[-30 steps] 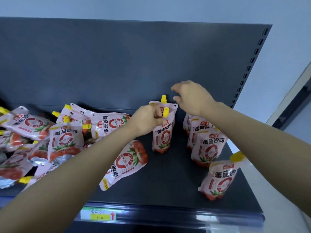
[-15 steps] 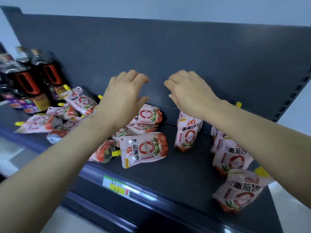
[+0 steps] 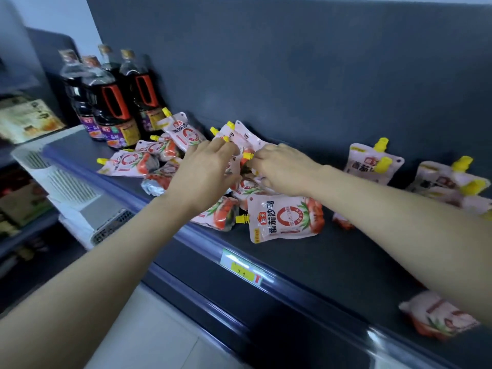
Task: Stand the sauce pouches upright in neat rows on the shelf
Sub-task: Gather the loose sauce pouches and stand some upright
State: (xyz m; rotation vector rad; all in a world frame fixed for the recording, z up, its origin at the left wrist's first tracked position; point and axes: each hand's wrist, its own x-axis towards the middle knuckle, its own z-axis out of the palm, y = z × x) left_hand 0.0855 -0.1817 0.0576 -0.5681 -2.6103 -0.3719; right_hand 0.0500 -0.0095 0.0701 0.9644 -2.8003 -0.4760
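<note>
Several pink-and-white sauce pouches with yellow caps lie in a loose pile (image 3: 133, 162) on the dark shelf (image 3: 332, 265). Both hands are in the middle of the pile. My left hand (image 3: 205, 171) curls its fingers and thumb round a pouch (image 3: 241, 135) at the back of the heap. Close beside it, my right hand (image 3: 282, 169) pinches another pouch at its yellow cap (image 3: 247, 155). One pouch (image 3: 285, 219) lies flat near the shelf's front edge. Two pouches (image 3: 370, 163) stand upright against the back panel, with more standing pouches (image 3: 447, 182) to their right.
Dark sauce bottles (image 3: 114, 102) with red handles stand at the shelf's left end. A price tag (image 3: 242, 267) sits on the front rail. One pouch (image 3: 436, 320) lies under my right forearm at the front right. A white unit (image 3: 61, 177) stands left of the shelf.
The view has swung left, bringing the bottles into sight. Both hands left the upright pouch, crossed left, and dropped from open above the pile to gripping pouches in it.
</note>
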